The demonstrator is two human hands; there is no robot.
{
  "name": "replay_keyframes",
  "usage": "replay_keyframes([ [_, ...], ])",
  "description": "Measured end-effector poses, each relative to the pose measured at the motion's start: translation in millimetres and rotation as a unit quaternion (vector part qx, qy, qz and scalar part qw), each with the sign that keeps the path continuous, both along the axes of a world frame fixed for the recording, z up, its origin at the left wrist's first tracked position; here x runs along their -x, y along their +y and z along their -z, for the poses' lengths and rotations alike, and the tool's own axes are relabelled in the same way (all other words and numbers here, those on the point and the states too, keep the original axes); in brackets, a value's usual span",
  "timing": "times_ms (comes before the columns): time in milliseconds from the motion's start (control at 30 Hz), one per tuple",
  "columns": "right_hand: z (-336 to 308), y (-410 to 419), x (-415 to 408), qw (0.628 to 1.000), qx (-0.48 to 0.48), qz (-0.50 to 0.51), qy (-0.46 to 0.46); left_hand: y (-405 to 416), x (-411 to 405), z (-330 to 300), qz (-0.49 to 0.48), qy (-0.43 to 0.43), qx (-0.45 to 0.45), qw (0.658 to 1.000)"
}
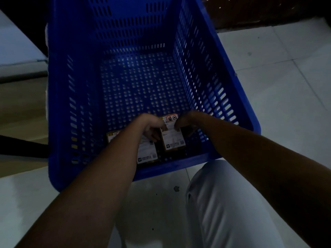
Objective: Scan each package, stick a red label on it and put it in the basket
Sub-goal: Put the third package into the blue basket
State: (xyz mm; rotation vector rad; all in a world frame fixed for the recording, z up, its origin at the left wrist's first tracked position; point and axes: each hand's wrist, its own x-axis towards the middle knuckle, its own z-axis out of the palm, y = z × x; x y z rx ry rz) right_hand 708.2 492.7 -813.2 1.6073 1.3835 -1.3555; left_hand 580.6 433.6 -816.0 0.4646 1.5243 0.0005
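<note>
pale tiled floor (286, 97); white trouser leg (223, 203)

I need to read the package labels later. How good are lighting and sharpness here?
Head view: dim overall, the blue plastic basket underexposed; the forearms are dark and shadow the two label-covered packages; the label print is soft and unreadable; wide-angle distortion bends the basket walls.

Blue perforated basket (211, 81), red label (172, 118)

Dim light is falling across the pale tiled floor (279, 83), which is showing dark specks (176, 188) near the viewer. A dark wall (268, 11) is standing far right; a pale ledge (16, 56) is running along the left.
</note>
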Motion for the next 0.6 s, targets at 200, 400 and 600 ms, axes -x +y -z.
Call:
replay_keyframes([
  [200,6.8,-19.2,13.3,0.997,0.023,-0.065,-0.02,-3.5,-3.8,2.9,-0.026,-0.033,0.013,0.999],
  [400,4.1,-20.8,12.5,0.997,0.039,-0.071,-0.014,-5.7,1.5,8.8,-0.025,-0.001,0.008,1.0],
  [600,-8.0,-15.7,8.9,0.989,-0.04,-0.141,-0.031,-6.7,4.4,3.2,0.011,0.046,-0.025,0.999],
])
